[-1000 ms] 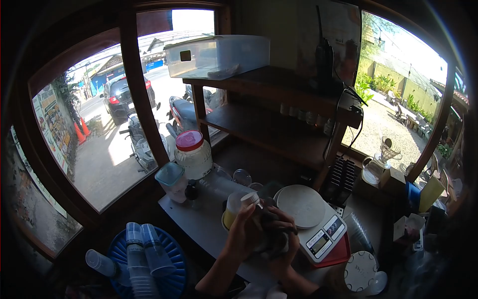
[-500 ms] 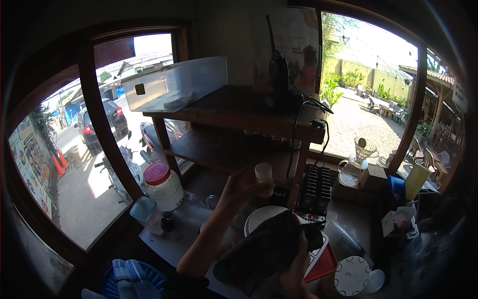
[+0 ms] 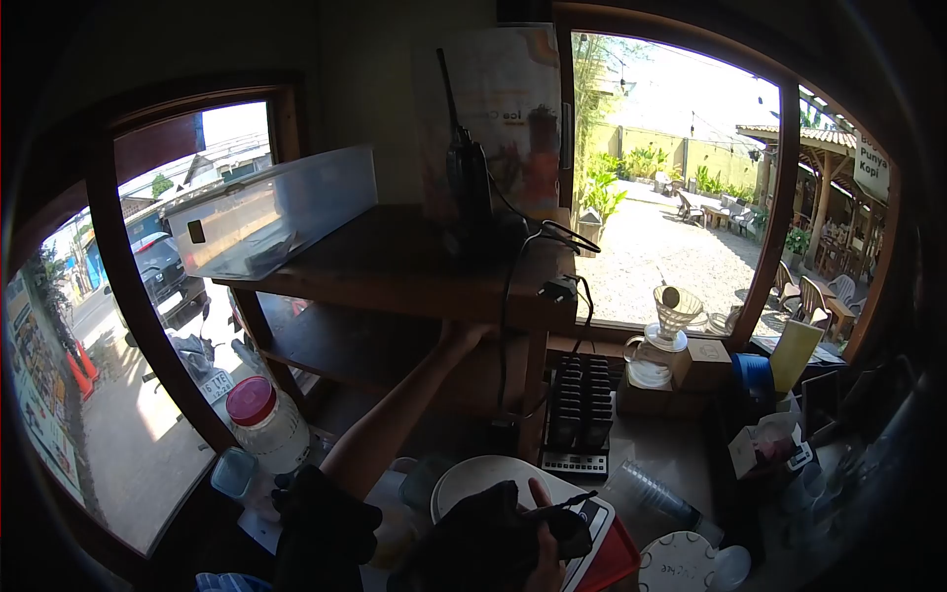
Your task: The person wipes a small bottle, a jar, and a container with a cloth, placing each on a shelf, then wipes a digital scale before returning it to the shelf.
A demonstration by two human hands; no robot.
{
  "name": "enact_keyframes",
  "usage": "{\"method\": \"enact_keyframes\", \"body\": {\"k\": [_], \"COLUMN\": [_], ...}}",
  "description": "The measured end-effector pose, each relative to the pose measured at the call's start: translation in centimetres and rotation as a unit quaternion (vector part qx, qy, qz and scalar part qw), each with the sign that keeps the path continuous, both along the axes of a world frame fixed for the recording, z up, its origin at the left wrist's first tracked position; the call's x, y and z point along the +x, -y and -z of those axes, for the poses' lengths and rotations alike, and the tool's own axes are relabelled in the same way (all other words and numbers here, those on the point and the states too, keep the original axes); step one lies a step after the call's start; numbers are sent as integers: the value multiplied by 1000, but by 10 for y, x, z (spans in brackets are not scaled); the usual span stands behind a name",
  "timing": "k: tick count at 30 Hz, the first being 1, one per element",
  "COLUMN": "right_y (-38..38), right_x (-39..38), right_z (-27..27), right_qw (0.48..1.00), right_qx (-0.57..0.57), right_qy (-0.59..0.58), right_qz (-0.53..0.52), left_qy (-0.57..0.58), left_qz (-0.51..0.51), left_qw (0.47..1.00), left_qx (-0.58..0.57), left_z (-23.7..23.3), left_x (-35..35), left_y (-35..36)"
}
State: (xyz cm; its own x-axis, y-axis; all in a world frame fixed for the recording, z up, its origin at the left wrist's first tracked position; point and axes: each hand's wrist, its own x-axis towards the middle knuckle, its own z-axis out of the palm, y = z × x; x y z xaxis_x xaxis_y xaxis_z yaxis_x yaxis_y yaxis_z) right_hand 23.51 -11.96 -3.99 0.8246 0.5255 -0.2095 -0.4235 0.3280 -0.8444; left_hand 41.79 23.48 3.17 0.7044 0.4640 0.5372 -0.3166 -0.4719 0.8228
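Head view: the left hand [image 3: 462, 337] reaches up into the wooden shelf [image 3: 395, 261], and shadow hides whether it grips anything. Below it, the right hand [image 3: 542, 551] is closed around a dark cloth [image 3: 478, 538], just above the scale [image 3: 469, 475].

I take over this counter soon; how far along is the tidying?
Done: cannot tell. In hand: the left hand reaches into the dark wooden shelf, its grasp hidden; the right hand grips a dark cloth above the round white scale. Left, perhaps: the red-lidded clear jar below.
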Motion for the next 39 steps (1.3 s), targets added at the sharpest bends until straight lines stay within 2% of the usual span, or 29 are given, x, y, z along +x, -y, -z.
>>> {"method": "enact_keyframes", "body": {"k": [1, 4, 7, 13, 16, 19, 22, 25, 28, 31, 34, 37, 38, 39], "right_y": [0, 0, 0, -1, -2, -2, -2, -2, -2, -2, -2, -3, -6, -8], "right_x": [0, 1, 1, -1, 2, 0, 2, 3, 5, 6, 8, 5, -6, -7], "right_z": [1, 2, 2, -1, 8, 4, 5, 9, 12, 19, 24, 29, -4, -25], "right_qw": [1000, 1000, 1000, 1000, 1000, 1000, 1000, 1000, 999, 998, 995, 995, 998, 996], "right_qx": [-3, -8, -11, -18, 10, -11, -7, 6, 23, 57, 88, 100, 24, 86], "right_qy": [1, 3, 7, 18, -6, 17, 18, 21, 26, 36, 50, 3, -45, -12], "right_qz": [-2, -6, -7, -5, -18, -7, -9, -10, -10, -10, -10, 1, 33, -7], "left_qy": [27, 46, 37, 72, 79, 52, 35, -5, 33, 66, 72, -40, -24, -7], "left_qz": [-9, -99, -178, -95, -101, -51, -84, -75, -147, -112, -96, -74, -59, -44], "left_qw": [1000, 969, 943, 982, 978, 991, 981, 984, 946, 961, 958, 991, 996, 999], "left_qx": [-13, 224, 278, 149, 163, 114, 169, 159, 287, 245, 261, 104, 65, 24], "left_z": [11, -3, 1, 18, 11, 16, 24, 5, 15, -2, -27, -59, -68, -76], "left_x": [9, -19, -21, 4, 5, 13, 23, 9, 15, -2, -33, -96, -118, -141], "left_y": [-8, 12, 15, -2, 4, -7, -18, -3, -10, 6, 22, 46, 55, 64]}}
